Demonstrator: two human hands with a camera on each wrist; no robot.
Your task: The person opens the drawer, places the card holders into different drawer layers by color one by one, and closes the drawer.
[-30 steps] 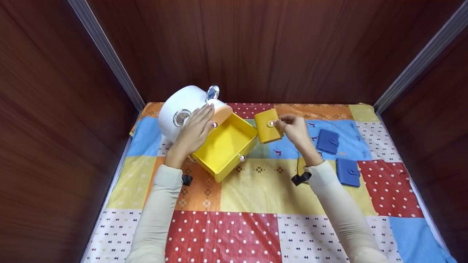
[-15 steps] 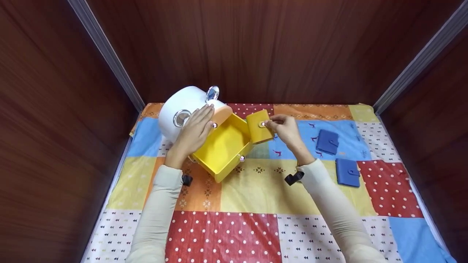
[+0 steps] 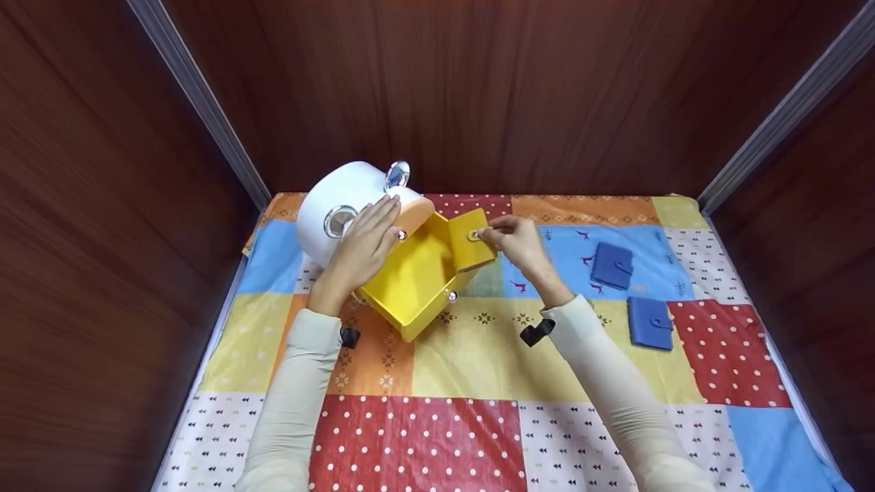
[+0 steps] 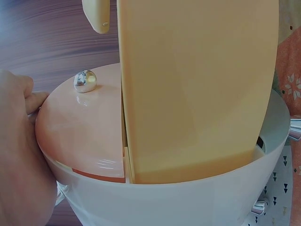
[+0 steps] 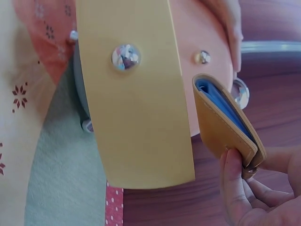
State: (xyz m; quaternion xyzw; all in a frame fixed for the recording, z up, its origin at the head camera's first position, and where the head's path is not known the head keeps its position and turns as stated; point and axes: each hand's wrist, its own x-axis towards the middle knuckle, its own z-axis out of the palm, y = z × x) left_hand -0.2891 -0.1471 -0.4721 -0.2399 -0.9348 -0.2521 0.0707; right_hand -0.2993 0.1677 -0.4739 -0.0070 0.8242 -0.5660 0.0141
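My left hand (image 3: 362, 249) rests with straight fingers on a white rounded drawer box (image 3: 318, 198), beside its orange upper drawer (image 4: 80, 127). Below that, a yellow drawer (image 3: 413, 283) is pulled out, and its visible floor is bare. Pinched by its snap strap side between the thumb and fingers of my right hand (image 3: 516, 242) is a yellow card wallet (image 3: 470, 240). From the head, the wallet overlaps the drawer's far right corner. The right wrist view shows the wallet (image 5: 221, 122) tilted, with blue sleeves inside, apart from the yellow drawer front (image 5: 136, 122).
Two blue card wallets, an upper one (image 3: 612, 265) and a lower one (image 3: 650, 322), lie on the patchwork cloth (image 3: 465, 362) at right. Dark wood panels (image 3: 451, 96) enclose the back and sides. Silvery round ears and feet stick out from the box.
My right hand has moved left with the yellow card wallet, from beside the yellow drawer to over its far right corner. My left hand and the box have stayed put.
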